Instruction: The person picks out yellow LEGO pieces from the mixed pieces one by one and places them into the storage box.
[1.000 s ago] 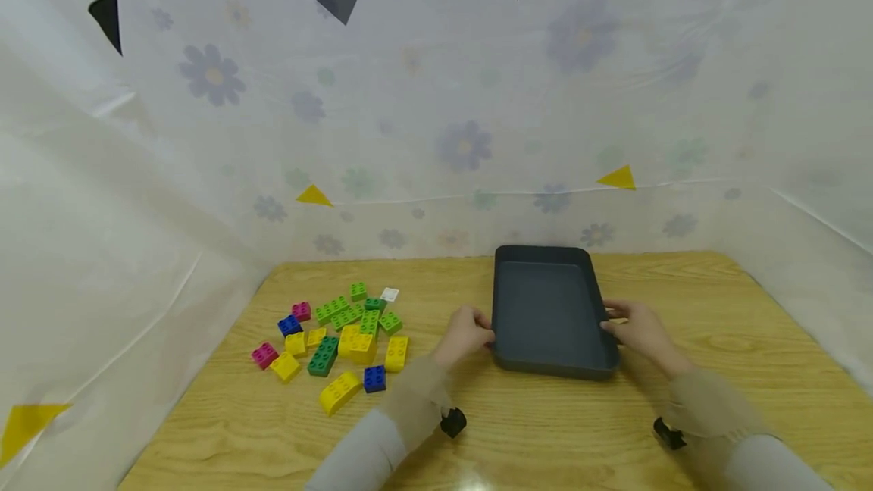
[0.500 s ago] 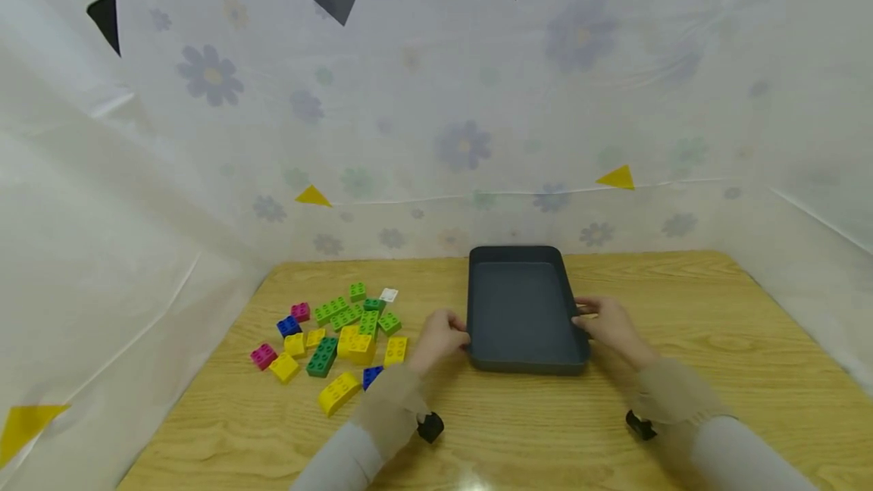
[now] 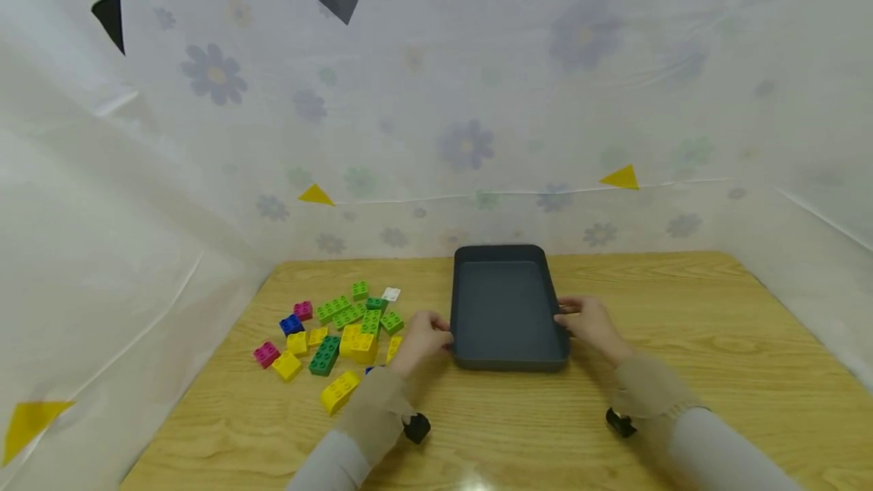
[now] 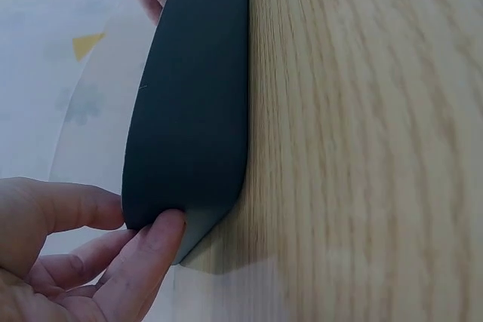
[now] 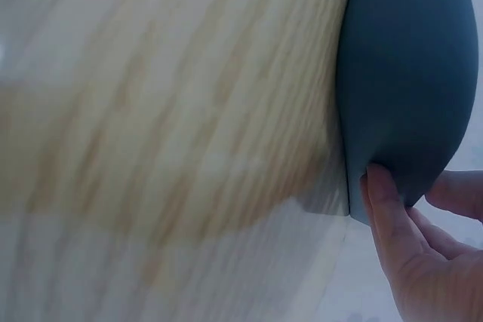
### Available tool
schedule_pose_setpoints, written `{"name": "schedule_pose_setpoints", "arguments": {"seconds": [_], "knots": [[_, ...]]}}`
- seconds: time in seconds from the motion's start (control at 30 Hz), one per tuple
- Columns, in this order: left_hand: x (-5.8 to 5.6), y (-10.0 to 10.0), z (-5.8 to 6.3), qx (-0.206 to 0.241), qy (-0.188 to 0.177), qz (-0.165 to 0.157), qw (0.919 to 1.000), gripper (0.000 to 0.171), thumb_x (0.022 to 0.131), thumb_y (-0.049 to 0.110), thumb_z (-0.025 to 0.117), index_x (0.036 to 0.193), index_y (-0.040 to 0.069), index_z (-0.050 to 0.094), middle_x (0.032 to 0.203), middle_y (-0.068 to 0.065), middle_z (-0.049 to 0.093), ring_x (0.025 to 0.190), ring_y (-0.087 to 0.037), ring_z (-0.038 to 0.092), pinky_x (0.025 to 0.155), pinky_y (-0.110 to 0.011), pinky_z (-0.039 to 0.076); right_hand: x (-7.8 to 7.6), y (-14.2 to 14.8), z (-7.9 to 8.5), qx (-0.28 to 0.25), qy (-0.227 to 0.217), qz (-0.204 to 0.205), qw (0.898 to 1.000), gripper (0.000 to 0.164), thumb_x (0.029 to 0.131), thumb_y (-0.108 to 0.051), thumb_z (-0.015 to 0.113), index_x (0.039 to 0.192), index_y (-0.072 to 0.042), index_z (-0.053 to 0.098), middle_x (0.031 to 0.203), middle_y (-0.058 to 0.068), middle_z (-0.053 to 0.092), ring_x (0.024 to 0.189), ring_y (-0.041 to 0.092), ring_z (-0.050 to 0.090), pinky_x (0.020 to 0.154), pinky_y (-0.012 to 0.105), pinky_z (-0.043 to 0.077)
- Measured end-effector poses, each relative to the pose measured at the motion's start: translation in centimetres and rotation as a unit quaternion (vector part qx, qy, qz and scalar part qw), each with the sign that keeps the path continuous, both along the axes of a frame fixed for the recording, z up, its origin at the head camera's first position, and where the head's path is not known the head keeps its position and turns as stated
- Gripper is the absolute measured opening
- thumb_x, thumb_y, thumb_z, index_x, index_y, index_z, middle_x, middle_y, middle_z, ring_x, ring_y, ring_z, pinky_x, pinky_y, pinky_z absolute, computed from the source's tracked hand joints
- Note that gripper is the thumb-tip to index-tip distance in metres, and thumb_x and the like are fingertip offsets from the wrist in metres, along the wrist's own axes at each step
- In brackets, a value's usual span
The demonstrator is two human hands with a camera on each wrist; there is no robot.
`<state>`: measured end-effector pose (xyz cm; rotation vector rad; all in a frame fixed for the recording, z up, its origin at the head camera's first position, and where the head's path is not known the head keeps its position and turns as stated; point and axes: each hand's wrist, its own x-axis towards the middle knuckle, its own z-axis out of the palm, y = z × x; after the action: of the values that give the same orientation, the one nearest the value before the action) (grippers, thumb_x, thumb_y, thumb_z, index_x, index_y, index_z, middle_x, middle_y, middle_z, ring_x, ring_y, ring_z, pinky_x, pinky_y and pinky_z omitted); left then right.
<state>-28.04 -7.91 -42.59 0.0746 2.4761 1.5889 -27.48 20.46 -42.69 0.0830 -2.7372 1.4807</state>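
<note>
A dark grey rectangular tray [image 3: 508, 364] with raised walls lies on the wooden table in the head view. My left hand [image 3: 424, 338] grips its left side by the near corner. In the left wrist view, a fingertip [image 4: 167, 224] presses the outer wall while another finger reaches around the corner. On the opposite side, my right hand [image 3: 586, 323] holds the tray by its right wall. The right wrist view shows fingers [image 5: 385, 190] against the outer wall and the thumb up at the rim. Nothing lies inside the tray.
Several toy building bricks lie loose to the left, among them a dark green brick [image 3: 324, 355], a yellow curved brick [image 3: 339, 392] and a pink brick [image 3: 267, 354]. My left forearm partly covers a blue one. A small white tag [image 3: 391, 294] lies behind them.
Both hands have moved the tray left across the table, closer to the bricks. My left hand and forearm now overlap the nearest blue and yellow bricks in the head view.
</note>
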Motion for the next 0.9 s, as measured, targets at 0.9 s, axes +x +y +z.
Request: {"name": "schedule_pose_setpoints", "arguments": {"seconds": [0.9], "knots": [[0.4, -2.2, 0.2, -0.010, 0.007, 0.009, 0.9999, 0.014, 0.082, -0.004, 0.057, 0.094, -0.010, 0.056, 0.082, -0.014, 0.054, 0.065, -0.018, 0.059, 0.062, -0.034, 0.054, -0.3, -2.5, 0.0, -0.041, -0.036, -0.010, 0.998, 0.038, 0.087, 0.003, 0.053, 0.122, 0.017, 0.046, 0.111, 0.033, 0.052, 0.093, 0.038, 0.058, 0.069, 0.035, 0.053]]}}
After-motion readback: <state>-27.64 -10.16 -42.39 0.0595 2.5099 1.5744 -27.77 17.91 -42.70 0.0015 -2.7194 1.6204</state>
